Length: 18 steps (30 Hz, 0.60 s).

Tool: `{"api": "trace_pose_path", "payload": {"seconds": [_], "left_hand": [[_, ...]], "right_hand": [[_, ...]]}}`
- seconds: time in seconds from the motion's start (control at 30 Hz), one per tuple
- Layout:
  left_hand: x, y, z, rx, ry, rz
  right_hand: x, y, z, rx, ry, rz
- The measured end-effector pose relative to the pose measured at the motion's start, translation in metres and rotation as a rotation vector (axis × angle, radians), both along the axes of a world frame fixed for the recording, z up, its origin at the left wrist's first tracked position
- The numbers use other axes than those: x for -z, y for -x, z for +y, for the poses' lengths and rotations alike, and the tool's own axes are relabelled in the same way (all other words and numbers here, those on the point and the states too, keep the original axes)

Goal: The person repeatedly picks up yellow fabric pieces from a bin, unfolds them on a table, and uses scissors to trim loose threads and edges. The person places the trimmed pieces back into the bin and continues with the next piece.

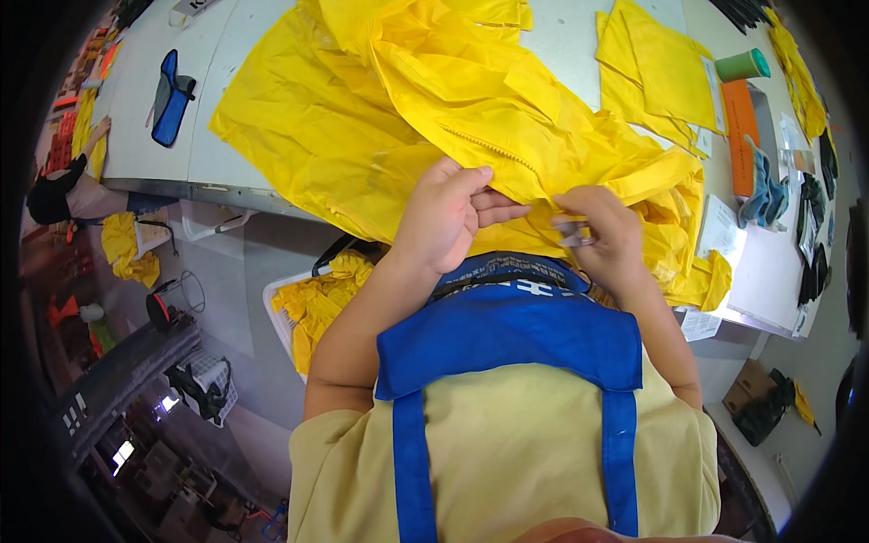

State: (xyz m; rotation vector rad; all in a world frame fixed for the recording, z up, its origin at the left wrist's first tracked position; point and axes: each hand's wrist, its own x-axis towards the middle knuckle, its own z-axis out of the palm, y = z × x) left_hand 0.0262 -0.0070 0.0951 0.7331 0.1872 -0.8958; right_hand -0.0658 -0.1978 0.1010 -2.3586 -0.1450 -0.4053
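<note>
Co-worker (77,190) at the far left of the frame reaches one arm to the edge of a long white table (127,100). Below that person I see a heap of yellow cloth (122,246), and lower still a white basket (215,373) with something black draped over it. In the upper left of the frame, a blue and grey pouch (172,101) lies by itself on the tabletop. Left of centre, under the table edge, stands a white bin (277,319) filled with crumpled yellow fabric.

Across the upper centre spreads a large, wrinkled yellow garment (326,149), its near part hanging over the table edge. Near the middle of the frame, I make out the left hand (445,217), thumb and forefinger pinched together on the garment's edge, the other fingers loosely extended. A toothed zipper (493,149) slants just above it. Between the forearms, a blue apron (507,339) covers the chest of a pale yellow shirt (516,443).

Just right of centre, the right hand (608,237), slightly blurred, is curled around a small metal tool (574,239) close to the fabric; I cannot tell its exact kind. In the upper right lie folded yellow pieces (656,72), a green spool (738,66), an orange box (740,136) and a blue-grey cloth (765,192).
</note>
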Motion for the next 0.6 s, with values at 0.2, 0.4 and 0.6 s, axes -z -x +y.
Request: {"api": "trace_pose_path", "payload": {"seconds": [0.2,0.4,0.6], "left_hand": [[-0.019,0.001,-0.006,0.011,-0.099,-0.078],[-0.022,0.002,-0.007,0.022,-0.159,-0.225],[-0.019,-0.002,-0.009,0.011,-0.143,-0.203]], "right_hand": [[-0.028,-0.011,0.006,0.005,-0.203,0.072],[-0.031,-0.028,0.022,-0.027,-0.111,-0.015],[-0.026,-0.032,0.024,-0.051,-0.181,-0.048]]}}
